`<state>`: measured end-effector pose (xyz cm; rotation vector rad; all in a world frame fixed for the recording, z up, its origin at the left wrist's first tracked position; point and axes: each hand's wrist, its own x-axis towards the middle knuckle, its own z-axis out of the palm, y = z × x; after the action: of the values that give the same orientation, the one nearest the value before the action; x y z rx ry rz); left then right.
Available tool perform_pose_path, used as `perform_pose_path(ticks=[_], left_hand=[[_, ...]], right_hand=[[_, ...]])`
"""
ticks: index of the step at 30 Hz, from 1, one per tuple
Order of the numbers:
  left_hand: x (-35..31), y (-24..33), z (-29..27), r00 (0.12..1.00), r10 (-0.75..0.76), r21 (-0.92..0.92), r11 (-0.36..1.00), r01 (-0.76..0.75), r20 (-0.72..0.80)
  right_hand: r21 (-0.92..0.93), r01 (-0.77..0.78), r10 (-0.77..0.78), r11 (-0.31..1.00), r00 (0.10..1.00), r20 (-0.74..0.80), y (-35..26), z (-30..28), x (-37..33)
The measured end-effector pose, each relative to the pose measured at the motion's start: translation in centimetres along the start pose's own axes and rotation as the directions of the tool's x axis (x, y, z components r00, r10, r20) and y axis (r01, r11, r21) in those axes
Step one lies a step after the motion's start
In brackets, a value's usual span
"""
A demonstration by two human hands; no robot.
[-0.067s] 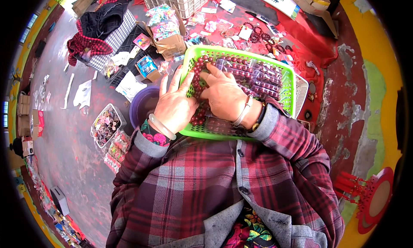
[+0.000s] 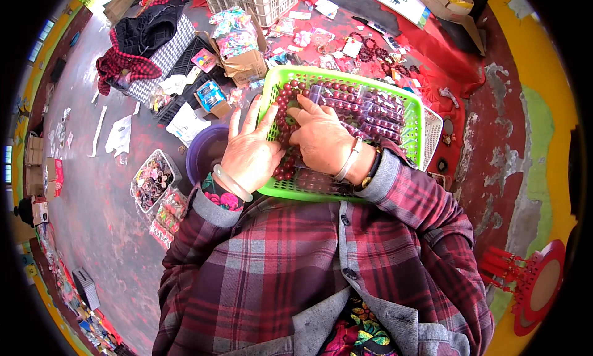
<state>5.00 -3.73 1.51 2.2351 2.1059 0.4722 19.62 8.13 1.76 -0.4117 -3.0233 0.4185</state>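
A bright green plastic basket (image 2: 349, 75) lies across my lap with dark red round beads (image 2: 285, 102) loose along its left side. Clear packs of similar beads (image 2: 382, 118) fill the right part. My left hand (image 2: 252, 147) reaches over the left rim, its fingers stretched and spread, the thumb side close to the beads. Inside the basket, my right hand (image 2: 322, 136) bends its fingers down onto the beads, index finger pointing forward; its fingertips are partly hidden among them. Both wrists wear pale bangles.
Left of the basket stand a purple bucket (image 2: 209, 151) and a white basket of hair ties (image 2: 154, 182). Ahead are an open carton of colourful packets (image 2: 239, 56), a beige crate (image 2: 247, 0) and bead strings (image 2: 374, 50) on red cloth. A white basket (image 2: 433, 133) sits beyond the green one's right side.
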Motion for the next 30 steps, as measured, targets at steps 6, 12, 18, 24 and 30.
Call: perform_pose_path(ticks=[6,12,18,24,30], left_hand=[[-0.7,0.2,-0.6,0.999,-0.02,-0.01,1.0,0.02,0.041],[-1.4,0.6,-2.0,0.998,-0.041,-0.046,0.998,0.044,0.052],[-2.4,0.8,-2.3,0.991,-0.038,-0.064,0.997,0.047,0.13],[-2.6,0.1,-1.9,0.982,-0.004,-0.026,1.0,0.009,0.191],[-2.5,0.7,-1.6,0.989,-0.068,-0.054,0.996,0.076,0.131]], right_hand=[[-0.064,-0.051,0.039,0.997,0.984,-0.172,-0.2,-1.1,0.3],[-0.085,-0.037,0.029,0.996,0.994,-0.101,0.1,-0.4,0.3],[-0.11,0.018,-0.023,0.994,0.999,-0.045,-0.3,0.0,0.7],[-0.074,-0.052,0.054,0.996,0.998,0.026,0.2,-0.1,0.9],[-0.195,-0.035,0.045,0.98,0.998,0.044,0.0,-0.2,0.7]])
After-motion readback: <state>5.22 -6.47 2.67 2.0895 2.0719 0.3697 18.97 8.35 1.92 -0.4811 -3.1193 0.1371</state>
